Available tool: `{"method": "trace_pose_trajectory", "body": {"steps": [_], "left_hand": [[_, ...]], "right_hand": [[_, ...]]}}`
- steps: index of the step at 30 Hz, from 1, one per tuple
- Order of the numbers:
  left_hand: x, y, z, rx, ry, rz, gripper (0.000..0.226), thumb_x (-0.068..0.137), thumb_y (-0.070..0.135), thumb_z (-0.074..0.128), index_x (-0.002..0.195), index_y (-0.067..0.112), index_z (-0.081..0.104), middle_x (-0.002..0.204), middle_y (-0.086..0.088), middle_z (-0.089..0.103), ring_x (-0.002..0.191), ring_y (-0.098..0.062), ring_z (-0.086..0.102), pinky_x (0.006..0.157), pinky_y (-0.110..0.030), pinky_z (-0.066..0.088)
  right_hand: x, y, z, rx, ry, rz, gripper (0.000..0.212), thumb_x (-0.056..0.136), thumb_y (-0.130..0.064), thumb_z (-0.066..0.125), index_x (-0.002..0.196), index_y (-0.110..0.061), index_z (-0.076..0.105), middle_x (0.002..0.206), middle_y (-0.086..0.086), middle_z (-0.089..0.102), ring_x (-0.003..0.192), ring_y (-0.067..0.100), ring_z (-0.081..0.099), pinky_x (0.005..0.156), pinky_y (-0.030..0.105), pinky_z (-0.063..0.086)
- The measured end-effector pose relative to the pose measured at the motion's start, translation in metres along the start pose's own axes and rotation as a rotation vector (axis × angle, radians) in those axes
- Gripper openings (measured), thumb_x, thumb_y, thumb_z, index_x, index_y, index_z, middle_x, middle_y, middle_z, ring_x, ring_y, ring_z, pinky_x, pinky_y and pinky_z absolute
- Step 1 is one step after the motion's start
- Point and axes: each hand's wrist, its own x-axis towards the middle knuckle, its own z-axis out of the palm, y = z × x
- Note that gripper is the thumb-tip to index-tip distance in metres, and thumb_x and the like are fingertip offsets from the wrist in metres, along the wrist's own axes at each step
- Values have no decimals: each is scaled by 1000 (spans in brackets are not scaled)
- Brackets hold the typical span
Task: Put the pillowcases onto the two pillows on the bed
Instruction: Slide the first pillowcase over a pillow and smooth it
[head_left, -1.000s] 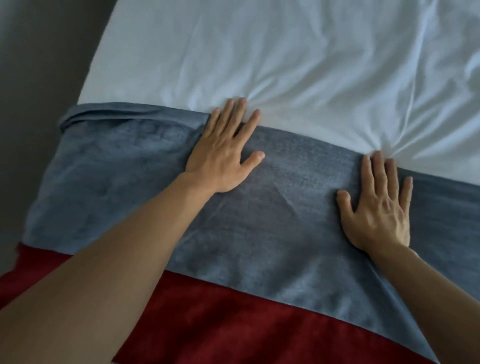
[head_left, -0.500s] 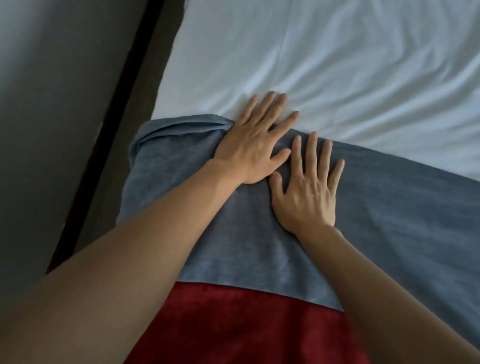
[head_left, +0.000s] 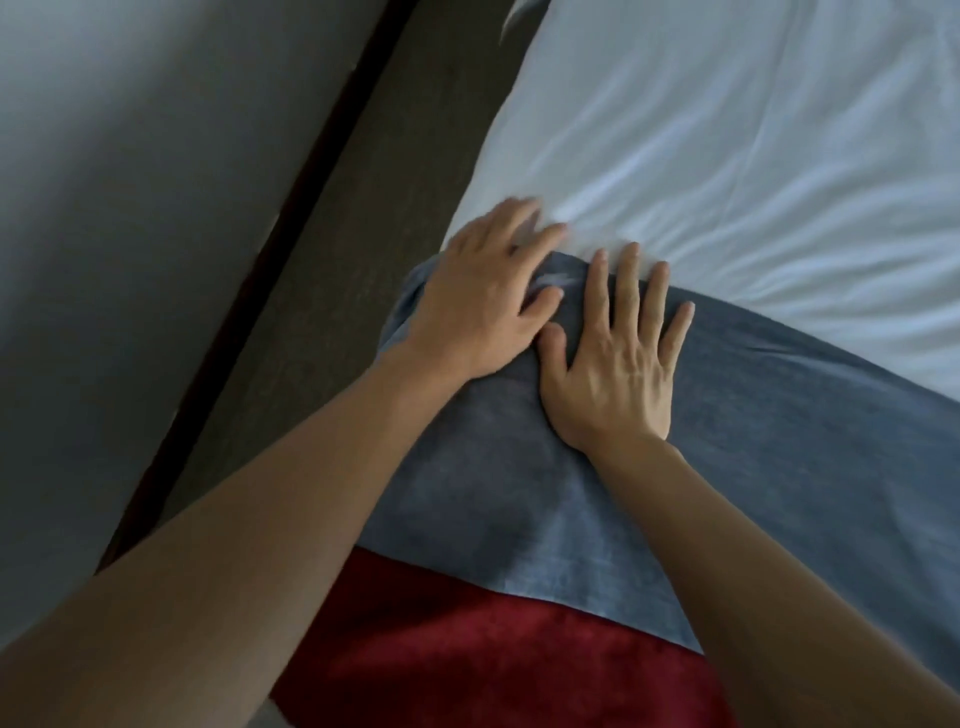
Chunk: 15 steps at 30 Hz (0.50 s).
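Observation:
A grey-blue pillowcase (head_left: 779, 441) lies flat across the bed, its far edge against the white sheet (head_left: 753, 156). My left hand (head_left: 483, 306) rests flat on the pillowcase's far left corner, fingers spread and blurred, tips reaching onto the sheet. My right hand (head_left: 618, 358) presses flat on the pillowcase just to the right of it, fingers apart, thumb touching the left hand's edge. Neither hand grips the cloth. No pillow shows as a separate shape.
A dark red cloth (head_left: 493, 660) lies under the pillowcase's near edge. Left of the bed runs a strip of dark floor (head_left: 332, 260), then a grey wall (head_left: 130, 234) with a black skirting line.
Both hands slid left along the pillowcase's far edge toward its left corner. The right hand came in from far right until it lay beside the left. The view swung left, showing floor and wall.

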Motion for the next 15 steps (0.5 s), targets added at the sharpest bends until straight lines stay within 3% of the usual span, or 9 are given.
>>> {"method": "trace_pose_trajectory", "body": {"steps": [3,8,10,12,15], "left_hand": [[-25,-33,-13,-238,120,-173,40,89,33,62,124,15,60,122,-4,58,113,-22,55,98,-41,45],[-18,-53,-16,-535,45,-346,21,85,24,65,105,28,68,105,13,62,99,0,58,89,-14,44],[-13,-57,-19,-660,-18,-415,12,85,32,62,94,39,68,100,17,67,97,4,60,88,-16,45],[-10,-61,-22,-778,-105,-496,19,90,37,51,87,42,70,96,20,70,96,5,62,84,-20,45],[-5,-69,-20,-642,-223,-552,30,96,34,37,91,35,67,93,18,66,93,2,59,75,-22,41]], "right_hand": [[10,-17,4,5,11,-8,76,96,-58,25,160,-26,1,168,2,-5,153,27,-13,122,55,-8],[12,-18,5,-11,21,-3,75,96,-58,23,160,-26,1,168,1,-5,153,26,-12,122,56,-6],[12,-18,4,-3,26,-8,74,96,-58,24,160,-26,2,168,1,-4,153,26,-12,123,55,-6],[11,-17,3,10,38,-14,74,97,-58,25,160,-27,3,168,0,-3,154,24,-11,123,55,-6],[10,-16,2,14,45,-13,73,97,-58,25,160,-27,5,168,-1,-1,154,23,-11,123,54,-7]]}}
